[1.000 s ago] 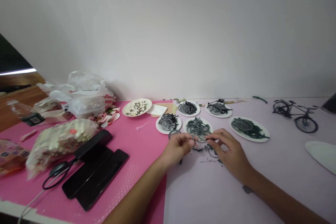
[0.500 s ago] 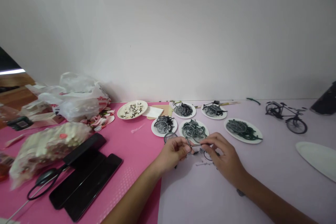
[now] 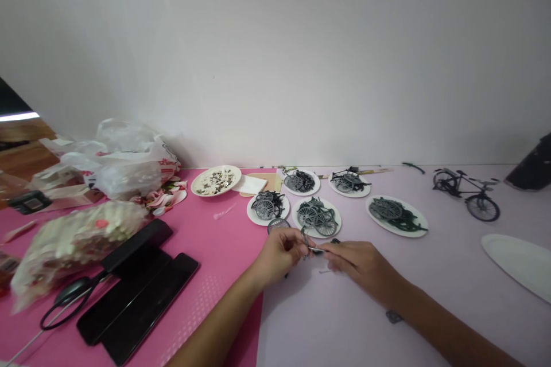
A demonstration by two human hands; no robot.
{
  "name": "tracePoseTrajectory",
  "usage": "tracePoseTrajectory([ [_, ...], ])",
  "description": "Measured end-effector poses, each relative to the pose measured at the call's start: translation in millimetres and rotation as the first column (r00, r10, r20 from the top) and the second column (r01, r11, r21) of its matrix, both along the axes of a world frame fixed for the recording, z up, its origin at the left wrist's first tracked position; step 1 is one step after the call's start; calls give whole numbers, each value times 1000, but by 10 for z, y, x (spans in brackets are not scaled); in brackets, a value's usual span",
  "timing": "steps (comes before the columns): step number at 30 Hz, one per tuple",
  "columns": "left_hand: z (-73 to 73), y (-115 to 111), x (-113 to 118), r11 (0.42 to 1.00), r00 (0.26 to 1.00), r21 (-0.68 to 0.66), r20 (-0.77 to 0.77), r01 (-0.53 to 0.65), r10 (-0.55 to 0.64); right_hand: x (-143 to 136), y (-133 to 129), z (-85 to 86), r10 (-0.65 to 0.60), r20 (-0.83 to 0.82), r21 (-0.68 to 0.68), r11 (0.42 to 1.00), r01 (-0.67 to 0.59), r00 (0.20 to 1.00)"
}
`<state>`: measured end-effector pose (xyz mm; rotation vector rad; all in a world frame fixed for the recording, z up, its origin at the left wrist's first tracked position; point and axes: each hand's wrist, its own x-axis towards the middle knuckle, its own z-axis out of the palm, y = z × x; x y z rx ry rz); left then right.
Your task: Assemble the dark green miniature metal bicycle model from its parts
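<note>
My right hand (image 3: pixel 357 261) has just flattened, its fingers pinching a slim metallic rod (image 3: pixel 317 249) that now reaches the small grey part (image 3: pixel 306 241) pinched in my left hand (image 3: pixel 279 255), out from the desk's (image 3: pixel 314 321) back edge, so close work seems under way.

The flat surface (image 3: pixel 327 327), pink left and pale lilac right, carries five small white plates (image 3: pixel 332 207), a white oval plate (image 3: pixel 516 264), a black model bicycle (image 3: pixel 460 182) and a clear plastic bag of cream-coloured pieces (image 3: pixel 81 241).
</note>
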<state>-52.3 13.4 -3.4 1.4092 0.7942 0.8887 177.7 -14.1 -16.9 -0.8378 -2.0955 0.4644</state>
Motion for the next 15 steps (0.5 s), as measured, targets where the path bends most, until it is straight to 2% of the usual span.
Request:
tracePoseTrajectory([
  [3, -12, -18, 14, 999, 1000, 46, 9, -24, 24, -32, -34, 10, -35, 15, -119, 992, 37, 999],
  [6, -19, -42, 29, 993, 998, 95, 3, -70, 70, -72, -85, 37, -55, 42, -295, 953, 65, 998],
  [8, -24, -54, 34, 984, 994, 146, -30, -101, 106, -91, -112, 41, -58, 29, -413, 908, 65, 998],
  [11, -35, -64, 37, 958, 989, 266, -76, -103, 127, -115, -131, 23, -74, -21, -591, 805, 48, 997],
  [15, -46, -70, 41, 894, 985, 441, -100, -82, 140, -147, -135, 2, -111, -81, -714, 700, 20, 990],
])
